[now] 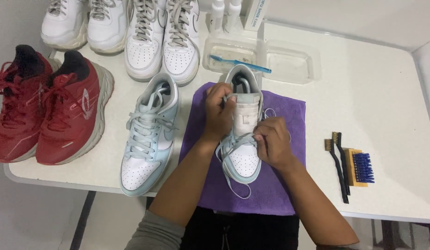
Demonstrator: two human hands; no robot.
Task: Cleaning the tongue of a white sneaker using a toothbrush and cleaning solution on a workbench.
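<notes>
Our pale blue and white low-top sneaker (243, 139) sits toe toward us on the purple microfibre cloth (289, 120), mid white worktop (363, 102). Risk as we judge it: the loose grey lace (233, 183) dangles past the toe and could snag or slip out of an eyelet if tugged unevenly. Left hand (219, 113) is curled closed around the tongue and upper lace. Right hand (272, 141) pinches the lace at mid-shoe, fingers closed. The matching laced sneaker (150, 134) lies just beside the cloth; small brushes (349, 166) lie well apart.
</notes>
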